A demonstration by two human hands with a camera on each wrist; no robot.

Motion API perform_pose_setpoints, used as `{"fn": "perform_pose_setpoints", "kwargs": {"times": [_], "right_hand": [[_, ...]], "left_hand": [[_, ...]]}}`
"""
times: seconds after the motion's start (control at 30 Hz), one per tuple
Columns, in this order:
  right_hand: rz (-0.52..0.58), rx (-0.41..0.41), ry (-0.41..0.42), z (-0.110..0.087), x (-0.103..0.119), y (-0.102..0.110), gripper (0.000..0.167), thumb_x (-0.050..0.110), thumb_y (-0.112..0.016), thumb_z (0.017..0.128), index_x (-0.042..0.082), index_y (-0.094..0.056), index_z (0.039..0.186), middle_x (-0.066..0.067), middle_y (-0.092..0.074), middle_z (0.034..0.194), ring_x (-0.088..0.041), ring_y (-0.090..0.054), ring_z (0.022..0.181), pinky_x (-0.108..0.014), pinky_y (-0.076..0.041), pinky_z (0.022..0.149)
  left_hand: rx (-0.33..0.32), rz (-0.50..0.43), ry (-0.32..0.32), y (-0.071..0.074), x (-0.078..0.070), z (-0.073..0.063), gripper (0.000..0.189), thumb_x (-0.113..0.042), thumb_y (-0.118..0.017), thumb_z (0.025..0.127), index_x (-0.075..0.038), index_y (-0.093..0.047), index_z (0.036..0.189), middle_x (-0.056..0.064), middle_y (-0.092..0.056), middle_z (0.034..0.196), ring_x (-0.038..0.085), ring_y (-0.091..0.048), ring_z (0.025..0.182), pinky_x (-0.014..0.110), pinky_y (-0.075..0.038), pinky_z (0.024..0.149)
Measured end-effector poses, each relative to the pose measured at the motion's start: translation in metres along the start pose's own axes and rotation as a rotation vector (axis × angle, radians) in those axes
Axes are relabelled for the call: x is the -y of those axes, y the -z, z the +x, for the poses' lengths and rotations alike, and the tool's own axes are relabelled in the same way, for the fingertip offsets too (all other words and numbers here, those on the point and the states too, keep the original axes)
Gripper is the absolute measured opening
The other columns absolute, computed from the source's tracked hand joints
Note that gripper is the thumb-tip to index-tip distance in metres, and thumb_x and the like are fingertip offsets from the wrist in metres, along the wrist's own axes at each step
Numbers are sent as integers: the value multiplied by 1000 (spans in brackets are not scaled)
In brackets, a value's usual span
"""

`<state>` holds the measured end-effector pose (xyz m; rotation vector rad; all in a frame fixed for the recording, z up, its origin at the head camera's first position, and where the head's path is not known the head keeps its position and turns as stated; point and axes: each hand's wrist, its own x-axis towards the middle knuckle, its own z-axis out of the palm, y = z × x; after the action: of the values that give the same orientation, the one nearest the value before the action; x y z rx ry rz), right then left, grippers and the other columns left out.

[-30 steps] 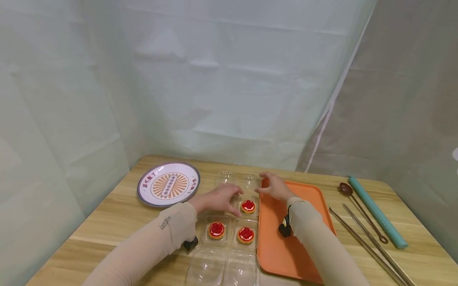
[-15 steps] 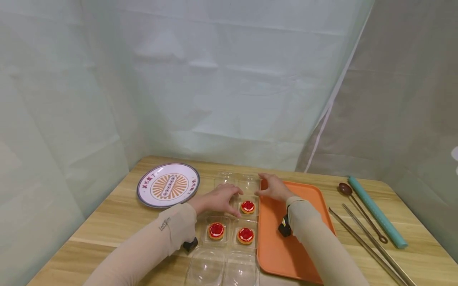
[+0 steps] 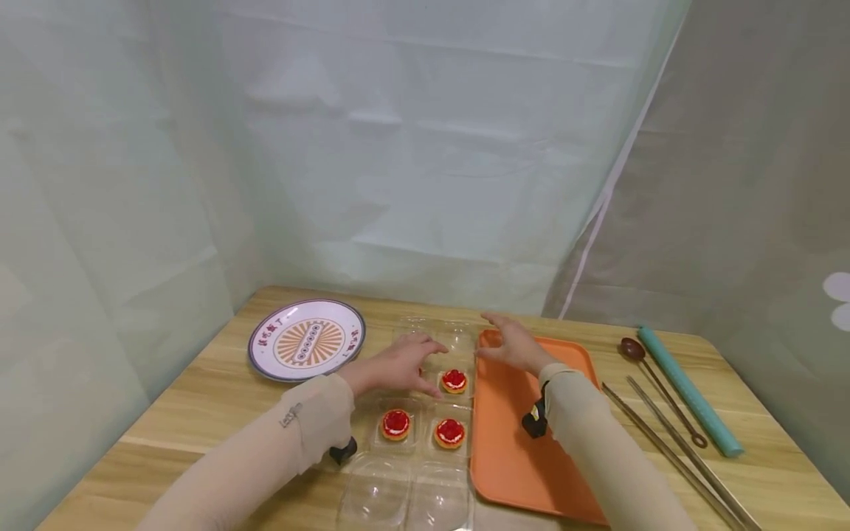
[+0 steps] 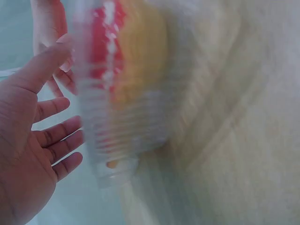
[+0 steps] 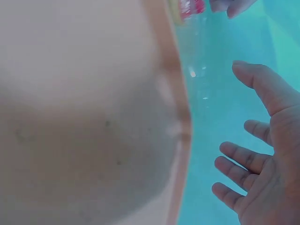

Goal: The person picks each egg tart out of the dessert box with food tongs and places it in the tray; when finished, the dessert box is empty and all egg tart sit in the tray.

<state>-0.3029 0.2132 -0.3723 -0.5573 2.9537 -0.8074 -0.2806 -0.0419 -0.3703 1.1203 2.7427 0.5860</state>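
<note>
Far-right tart (image 3: 454, 381): in clear packaging (image 3: 457, 343), between the hands, nearer the left.
Outline: round, no long axis.
Left hand (image 3: 401, 363): grip wide, holding nothing; tart just rightward.
Right hand (image 3: 518, 348): grip wide, over orange tray (image 3: 505, 450).

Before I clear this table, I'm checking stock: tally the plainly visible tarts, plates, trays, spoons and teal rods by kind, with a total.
Tarts: 3 (a trace of red at the left hand may be another)
Plate: 1
Tray: 1
Spoon: 1
Teal rod: 1
Total: 7
</note>
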Motion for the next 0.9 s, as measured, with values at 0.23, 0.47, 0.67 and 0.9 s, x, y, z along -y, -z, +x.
{"fn": "perform_pose_setpoints", "kwargs": {"times": [0.23,0.47,0.67,0.9], "right_hand": [[8,-14,-6,-18,10,17,78,34,-70,87,9,-32,149,-20,-35,153,-42,-34,139,-61,-33,110],[9,-45,31,-41,18,33,75,36,-68,88,9,-33,149,-19,-36,152,-42,-34,139,-61,-32,110],[5,-72,51,-67,29,45,78,45,-66,88,15,-31,151,-16,-35,154,-40,-34,140,-62,-34,108],[-42,-113,99,-101,36,59,76,46,-64,89,16,-31,150,-14,-38,152,-39,-39,137,-62,-38,105]], "left_hand": [[-31,-6,-7,12,-11,-11,78,-43,-80,74,-13,-49,138,11,-53,133,32,-46,127,52,-34,111],[-114,11,-69,19,-21,-22,75,-41,-81,74,-14,-51,137,10,-54,134,32,-46,128,54,-34,111],[-192,18,-129,20,-25,-37,70,-37,-81,74,-13,-53,134,10,-56,131,32,-47,125,54,-36,109],[-210,31,-164,21,-35,-52,70,-37,-80,75,-11,-53,134,8,-57,128,29,-49,122,51,-37,107]]}}
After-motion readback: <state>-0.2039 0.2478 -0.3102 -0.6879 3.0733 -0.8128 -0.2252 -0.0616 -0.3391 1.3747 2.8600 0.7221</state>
